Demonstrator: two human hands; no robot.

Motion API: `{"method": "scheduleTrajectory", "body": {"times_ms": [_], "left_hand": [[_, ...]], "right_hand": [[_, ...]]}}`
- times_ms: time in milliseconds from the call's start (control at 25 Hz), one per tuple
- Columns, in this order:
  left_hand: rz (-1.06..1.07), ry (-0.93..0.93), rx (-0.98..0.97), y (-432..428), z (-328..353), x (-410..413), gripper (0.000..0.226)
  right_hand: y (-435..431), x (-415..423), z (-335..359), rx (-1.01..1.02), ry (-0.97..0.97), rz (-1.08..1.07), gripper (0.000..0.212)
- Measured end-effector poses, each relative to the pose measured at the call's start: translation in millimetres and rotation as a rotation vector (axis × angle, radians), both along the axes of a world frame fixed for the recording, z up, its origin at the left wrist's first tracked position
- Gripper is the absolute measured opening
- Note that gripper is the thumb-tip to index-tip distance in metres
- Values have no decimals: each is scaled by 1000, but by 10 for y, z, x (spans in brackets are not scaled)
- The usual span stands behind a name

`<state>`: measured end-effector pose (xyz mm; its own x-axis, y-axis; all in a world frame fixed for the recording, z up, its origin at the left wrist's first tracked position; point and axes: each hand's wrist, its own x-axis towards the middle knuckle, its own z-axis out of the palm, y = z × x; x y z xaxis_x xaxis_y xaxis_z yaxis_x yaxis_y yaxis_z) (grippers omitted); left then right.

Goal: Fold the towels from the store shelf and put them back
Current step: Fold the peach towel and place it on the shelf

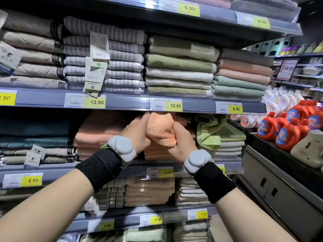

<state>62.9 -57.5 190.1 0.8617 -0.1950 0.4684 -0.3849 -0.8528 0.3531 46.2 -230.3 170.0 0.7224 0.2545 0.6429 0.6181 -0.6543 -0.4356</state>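
Both left hand point(138, 132) and right hand point(182, 145) fingers clamped on orange towel point(160, 128) | shelf point(57, 170) | detergent bottles point(286, 135)

Left hand point(138, 135) and right hand point(182, 145) up at twelve o'clock, side by side, both pinching the peach terry towel point(160, 128).

Grey store shelf point(132, 102) fills view, yellow price tags point(175, 105) along its rails. Right of it: orange detergent bottles point(286, 135) on dark ledge point(269, 147), grey cabinet point(286, 201) beneath. Red-framed sign point(288, 69) farther right, behind. Light dim.
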Motion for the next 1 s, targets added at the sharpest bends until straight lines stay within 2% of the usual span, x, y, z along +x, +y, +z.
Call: {"method": "scheduleTrajectory", "body": {"times_ms": [80,160,280,360,440,560,680,800,880,960,1000], "left_hand": [[-58,-89,-27,-63,-2,-104,52],[-76,-151,-70,-78,26,-225,32],[-132,-131,-173,-112,51,-373,27],[-207,-51,-309,-145,49,-432,27],[-323,66,-403,-170,47,-473,37],[-468,197,-541,-156,39,-528,40],[-545,356,-821,-77,13,-607,39],[-535,561,-978,-48,-49,-693,27],[-516,660,-998,-8,-97,-713,26],[-461,717,-915,83,-154,-678,24],[-430,736,-850,132,-190,-648,35]], "right_hand": [[-79,-2,-98,-43,-7,-4,44],[-180,40,-162,-79,-65,-93,46],[-360,34,-156,-14,-168,-168,47],[-410,-53,-102,142,-159,-99,37],[-387,-160,-3,351,-34,28,24],[-417,-222,128,479,34,117,40],[-455,-310,290,483,60,221,51],[-457,-435,434,411,147,364,37],[-489,-468,475,311,190,397,27],[-553,-456,466,262,237,418,23],[-595,-450,456,263,277,446,22]]}}
